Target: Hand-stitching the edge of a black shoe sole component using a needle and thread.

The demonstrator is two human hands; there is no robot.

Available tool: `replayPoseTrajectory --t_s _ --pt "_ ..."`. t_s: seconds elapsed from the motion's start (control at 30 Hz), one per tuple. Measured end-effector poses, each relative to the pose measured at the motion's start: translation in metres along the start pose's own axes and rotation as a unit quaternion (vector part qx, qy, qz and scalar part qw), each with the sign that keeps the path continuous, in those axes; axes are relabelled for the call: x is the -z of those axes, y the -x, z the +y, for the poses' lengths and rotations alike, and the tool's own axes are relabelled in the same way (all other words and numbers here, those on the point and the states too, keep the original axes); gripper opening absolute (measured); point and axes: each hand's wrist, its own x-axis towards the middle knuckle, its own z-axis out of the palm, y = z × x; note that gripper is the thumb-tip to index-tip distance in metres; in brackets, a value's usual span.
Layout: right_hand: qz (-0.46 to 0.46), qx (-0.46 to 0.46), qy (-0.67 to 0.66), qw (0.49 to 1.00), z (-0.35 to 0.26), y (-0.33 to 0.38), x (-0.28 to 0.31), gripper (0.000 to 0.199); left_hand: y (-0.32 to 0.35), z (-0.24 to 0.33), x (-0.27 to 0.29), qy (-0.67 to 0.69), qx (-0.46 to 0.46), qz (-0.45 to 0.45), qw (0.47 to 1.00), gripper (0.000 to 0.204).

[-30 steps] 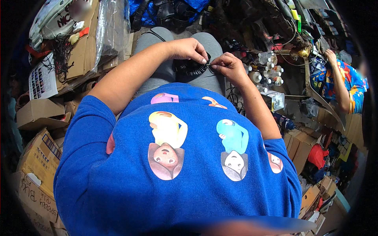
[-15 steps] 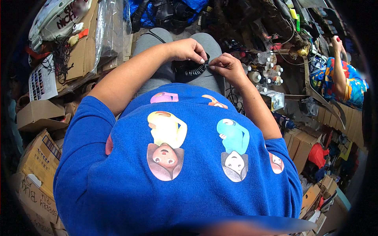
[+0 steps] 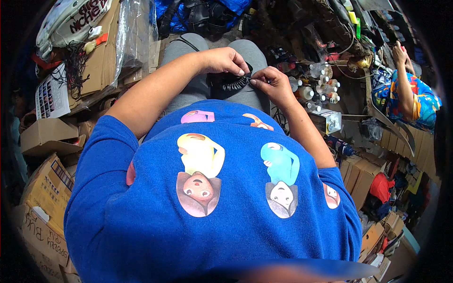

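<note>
On my lap, between my thighs, lies a small black piece [image 3: 232, 85] with a curved row of pale, coil-like ridges along its edge; its kind is not clear. My left hand [image 3: 229, 61] reaches over it from the left, thumb and fingertips pinched together at its upper edge. From the right, my right hand [image 3: 272, 82] meets it, with thumb and forefinger closed on something too thin to make out. The two sets of fingertips are close together but apart. Grey trousers [image 3: 186, 96] cover my legs under the piece.
Several small bottles [image 3: 306, 92] stand right of my legs, near a clear plastic container [image 3: 333, 123]. Cardboard boxes [image 3: 49, 137] are piled at left. Black shoes [image 3: 200, 16] lie on blue sheeting ahead. Another person in a colourful shirt [image 3: 422, 106] sits at far right.
My right hand has shifted very slightly, its fingertips still close to the black piece. My left hand stays nearly in place. The other person's hands and forearm have moved a little leftward.
</note>
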Motion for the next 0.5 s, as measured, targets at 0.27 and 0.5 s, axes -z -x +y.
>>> replayPoseTrajectory --t_s 0.27,0.5 --pt "0.036 0.055 0.093 0.994 -0.013 0.013 -0.004 0.017 -0.001 0.004 0.003 -0.070 -0.009 -0.040 0.997 0.032" --pt "-0.101 0.113 0.404 0.902 -0.061 0.000 0.005 0.024 0.003 0.009 0.002 -0.074 -0.010 -0.088 0.993 0.031"
